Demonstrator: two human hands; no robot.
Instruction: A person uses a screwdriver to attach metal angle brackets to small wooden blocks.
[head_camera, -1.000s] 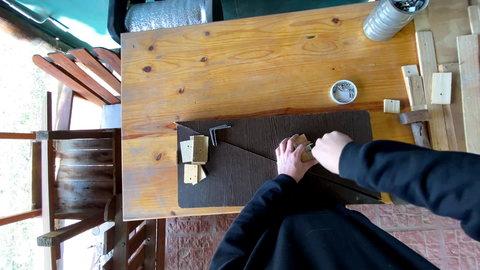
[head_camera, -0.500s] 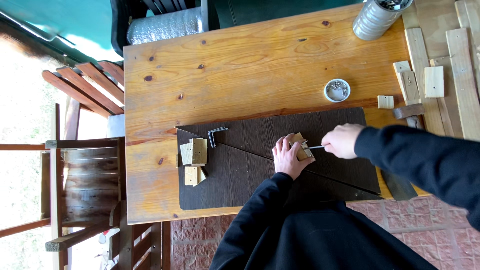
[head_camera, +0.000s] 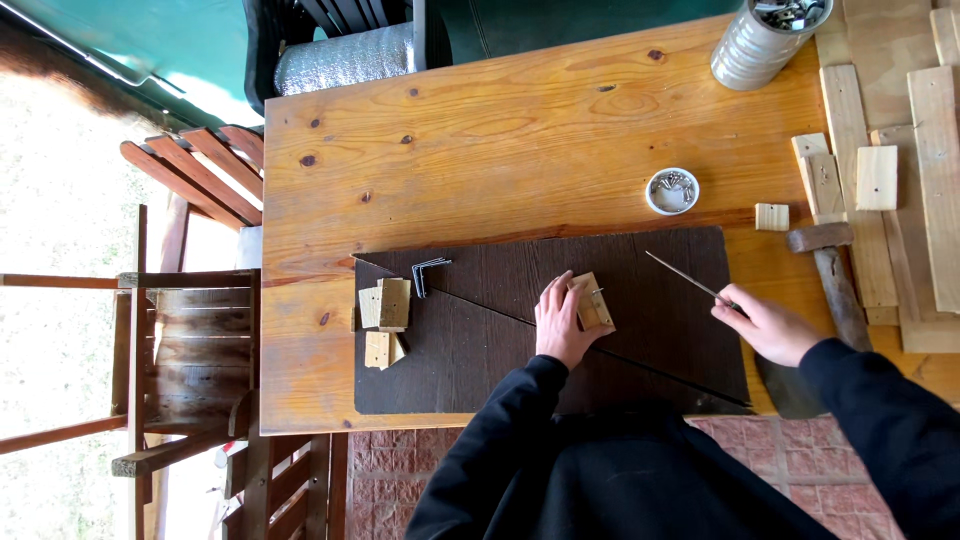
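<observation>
My left hand (head_camera: 560, 322) rests on a dark brown board (head_camera: 470, 350) and grips a small pale wooden block (head_camera: 592, 301) that has a small metal piece sticking out of its right side. My right hand (head_camera: 762, 325) is off to the right, near the board's right edge, holding a thin metal rod (head_camera: 682, 276) that points up and left. The rod's tip is well apart from the block. Black sleeves cover both arms.
Several small wooden blocks (head_camera: 385, 318) and dark metal angle brackets (head_camera: 429, 271) lie at the board's left end. On the wooden table (head_camera: 500, 150) sit a small round tin (head_camera: 672, 191), a silver can (head_camera: 760, 42), a hammer (head_camera: 832, 268), wood slats (head_camera: 880, 180). Folding chairs (head_camera: 190, 330) stand left.
My right hand has pulled away from the block to the right, drawing the thin rod with it. My left hand stays on the block.
</observation>
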